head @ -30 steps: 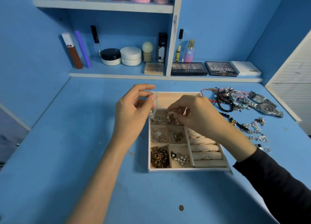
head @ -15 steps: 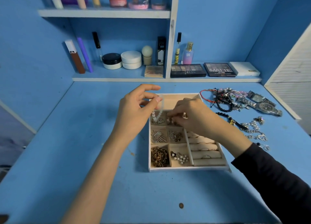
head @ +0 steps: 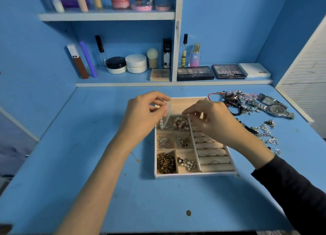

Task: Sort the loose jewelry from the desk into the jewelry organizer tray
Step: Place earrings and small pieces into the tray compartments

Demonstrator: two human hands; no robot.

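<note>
Where the blue desk [head: 88, 164] is lying nearest, a small brown disc [head: 188, 212] is sitting alone, and just beyond it the tray [head: 194, 175] is resting flat. Its near compartments are holding a gold chain [head: 165, 162] and a cluster of pearls [head: 188, 164], with rings [head: 214, 162] sitting in the padded rolls to the right. Farther in, the left hand [head: 146, 114] is pinching a pale bead strand [head: 167, 113] between thumb and forefinger, its lower end hanging into the far left small compartment. The right hand [head: 211, 118] is hovering over the neighbouring compartment, fingers curled and tips together; whether it is gripping anything, I cannot tell. Right of the tray, a pearl string [head: 264, 129], watches [head: 275, 109] and tangled bracelets [head: 233, 100] are lying loose on the desk. Cosmetics [head: 135, 63] are standing on the shelf [head: 123, 84] behind.
</note>
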